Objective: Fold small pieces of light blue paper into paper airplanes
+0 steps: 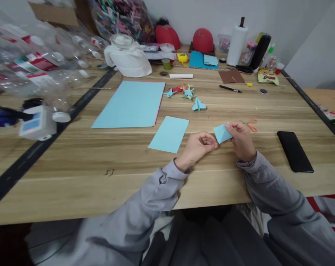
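Note:
A small folded piece of light blue paper [221, 133] is pinched between the thumb and fingers of my right hand [241, 141], a little above the table. My left hand [198, 147] is curled, with its fingertips at the lower left corner of that piece; whether they grip it is hard to tell. Left of my hands lies a light blue paper rectangle [169, 134]. Farther back is a stack of larger light blue sheets [131, 104] with a pink edge. Behind my hands sit a folded blue paper plane [199, 105] and a cluster of small folded paper pieces [188, 92].
Orange-handled scissors [252, 125] lie just behind my right hand, and a black phone [294, 151] lies to the right. A black pen [230, 88] is farther back. Plastic bottles [37, 62] and a white device [37, 122] occupy the left side.

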`<action>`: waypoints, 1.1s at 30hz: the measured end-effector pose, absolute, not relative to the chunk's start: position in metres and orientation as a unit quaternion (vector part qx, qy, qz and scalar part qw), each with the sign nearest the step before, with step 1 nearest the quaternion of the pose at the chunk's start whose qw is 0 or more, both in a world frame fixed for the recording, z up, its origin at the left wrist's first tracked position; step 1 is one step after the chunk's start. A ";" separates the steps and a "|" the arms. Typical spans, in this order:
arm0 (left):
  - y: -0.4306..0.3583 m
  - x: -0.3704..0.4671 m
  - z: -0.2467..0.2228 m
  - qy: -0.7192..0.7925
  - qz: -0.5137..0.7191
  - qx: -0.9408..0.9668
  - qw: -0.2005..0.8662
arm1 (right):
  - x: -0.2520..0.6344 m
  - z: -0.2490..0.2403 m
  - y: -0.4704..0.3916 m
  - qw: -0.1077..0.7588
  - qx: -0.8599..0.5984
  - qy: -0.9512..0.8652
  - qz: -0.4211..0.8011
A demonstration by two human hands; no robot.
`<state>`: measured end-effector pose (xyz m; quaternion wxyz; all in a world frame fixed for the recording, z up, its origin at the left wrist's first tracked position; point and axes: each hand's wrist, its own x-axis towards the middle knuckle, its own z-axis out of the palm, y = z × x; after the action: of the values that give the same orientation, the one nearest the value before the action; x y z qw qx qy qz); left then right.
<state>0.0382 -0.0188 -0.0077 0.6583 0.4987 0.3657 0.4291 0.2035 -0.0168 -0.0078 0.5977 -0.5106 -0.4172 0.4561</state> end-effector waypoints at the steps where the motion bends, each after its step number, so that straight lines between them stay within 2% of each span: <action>1: -0.019 0.038 -0.007 0.359 0.438 0.495 0.659 | 0.204 -0.008 -0.016 0.596 -0.509 -0.420 0.457; 10: -0.012 0.035 -0.009 0.403 0.523 0.495 0.565 | 0.197 -0.003 -0.023 0.565 -0.470 -0.506 0.451; 23: -0.015 0.036 -0.011 0.385 0.531 0.563 0.503 | 0.197 -0.005 -0.025 0.542 -0.428 -0.542 0.478; 33: -0.015 0.033 -0.008 0.363 0.500 0.557 0.555 | 0.198 -0.006 -0.024 0.540 -0.429 -0.530 0.493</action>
<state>0.0335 -0.0149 -0.0080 0.5548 0.5574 0.3627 0.5000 0.1977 -0.0243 -0.0058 0.5401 -0.4287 -0.5305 0.4930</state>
